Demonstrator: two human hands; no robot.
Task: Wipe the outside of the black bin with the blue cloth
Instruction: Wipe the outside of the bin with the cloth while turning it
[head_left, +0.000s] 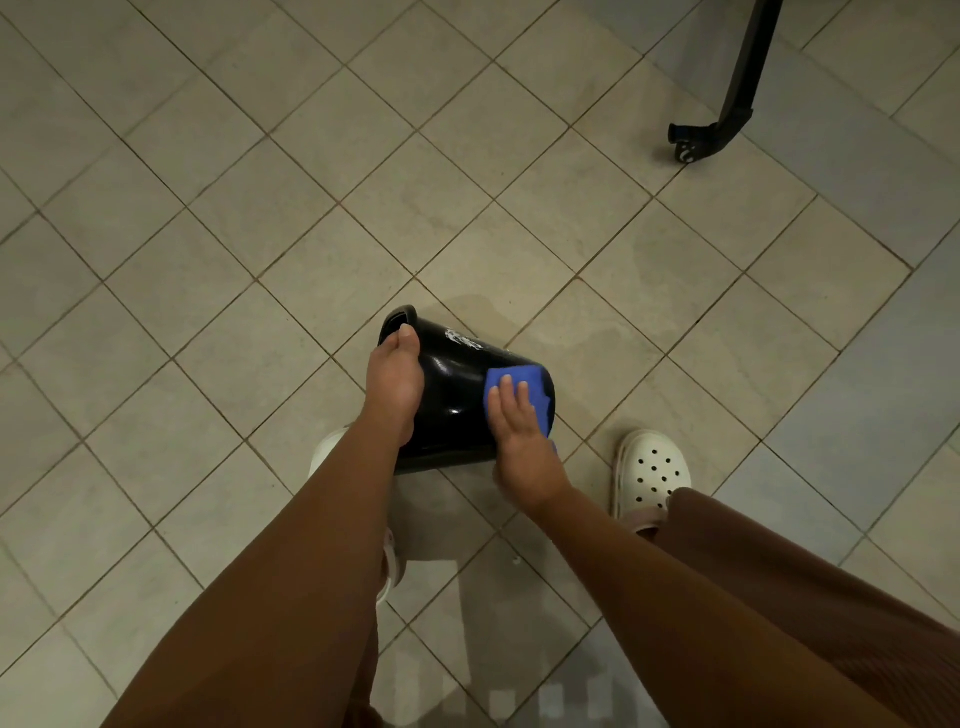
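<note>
The glossy black bin (457, 395) is held tilted above the tiled floor, its rim toward the upper left and its base toward the right. My left hand (395, 379) grips the bin at its rim, thumb hooked over the edge. The blue cloth (519, 376) lies flat against the bin's outer wall near the base. My right hand (517, 436) presses on the cloth with fingers spread. A white mark shows on the bin's upper side.
Beige floor tiles (260, 208) run diagonally all around. My white clog (649, 473) stands right of the bin; the other foot is mostly hidden under my left arm. A black furniture leg with a caster (727, 104) stands at the upper right.
</note>
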